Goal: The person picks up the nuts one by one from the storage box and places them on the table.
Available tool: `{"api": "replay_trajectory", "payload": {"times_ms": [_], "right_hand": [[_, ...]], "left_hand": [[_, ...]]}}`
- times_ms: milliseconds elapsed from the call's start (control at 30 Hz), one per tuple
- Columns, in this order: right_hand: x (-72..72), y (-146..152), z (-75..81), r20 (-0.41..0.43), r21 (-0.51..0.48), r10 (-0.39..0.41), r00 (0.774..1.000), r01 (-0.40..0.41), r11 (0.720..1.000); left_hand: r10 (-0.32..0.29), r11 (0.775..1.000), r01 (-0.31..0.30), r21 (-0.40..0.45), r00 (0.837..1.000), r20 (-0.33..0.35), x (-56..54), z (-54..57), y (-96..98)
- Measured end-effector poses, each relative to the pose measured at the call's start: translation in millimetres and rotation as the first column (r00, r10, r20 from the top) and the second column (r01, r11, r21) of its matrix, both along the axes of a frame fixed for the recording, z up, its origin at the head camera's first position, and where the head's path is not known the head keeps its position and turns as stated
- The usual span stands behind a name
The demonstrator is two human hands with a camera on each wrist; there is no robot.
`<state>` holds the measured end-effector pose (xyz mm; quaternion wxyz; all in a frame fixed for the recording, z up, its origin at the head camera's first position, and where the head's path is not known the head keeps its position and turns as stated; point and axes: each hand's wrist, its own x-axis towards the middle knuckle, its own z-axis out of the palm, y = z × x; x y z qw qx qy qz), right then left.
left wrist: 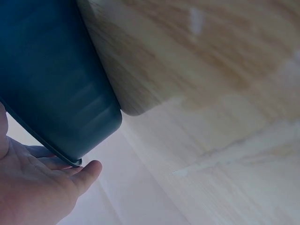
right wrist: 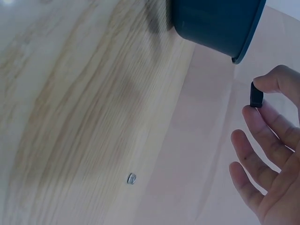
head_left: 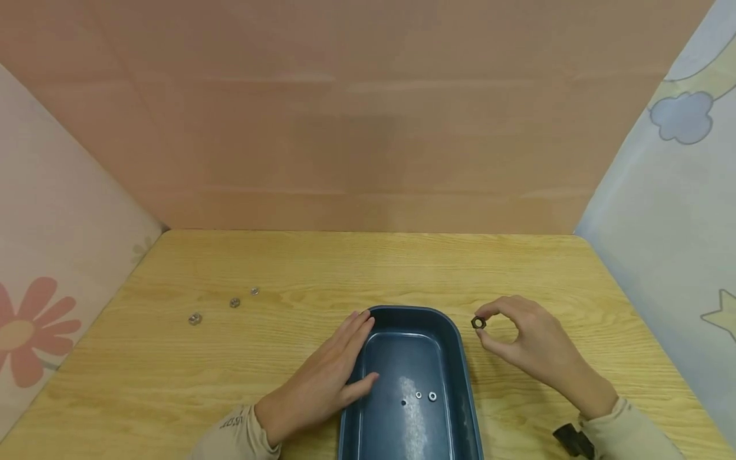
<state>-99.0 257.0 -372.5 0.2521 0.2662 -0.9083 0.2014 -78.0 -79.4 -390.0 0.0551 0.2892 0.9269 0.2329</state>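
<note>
My right hand (head_left: pixel 540 348) pinches a dark hex nut (head_left: pixel 478 322) between thumb and forefinger, just right of the blue tray (head_left: pixel 468 383) and above the table. In the right wrist view the nut (right wrist: pixel 256 95) appears edge-on, the other fingers spread apart. My left hand (head_left: pixel 322 377) rests on the tray's left rim with fairly straight fingers, its thumb reaching over the inside. On the tray floor lie a silver nut (head_left: pixel 432 397), a smaller silver ring-shaped piece (head_left: pixel 418 395) and a tiny dark piece (head_left: pixel 404 402), too small to identify.
Three silver nuts lie on the table's left: a larger one (head_left: pixel 195 318), a middle one (head_left: pixel 234 302) and a small one (head_left: pixel 255 291). A silver ring-like piece (right wrist: pixel 131 178) shows on the table in the right wrist view. Patterned walls (head_left: pixel 661 255) flank the wooden table (head_left: pixel 310 262).
</note>
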Motion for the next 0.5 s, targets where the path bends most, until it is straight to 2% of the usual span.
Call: {"api": "replay_trajectory", "payload": {"times_ms": [500], "right_hand": [[2.6,17,-4.5,0.053,0.002,-0.082,0.995,0.082,0.997]], "left_hand": [[0.004,1.000,-0.005,0.007,1.000,0.004,0.0,-0.6,-1.6]]}}
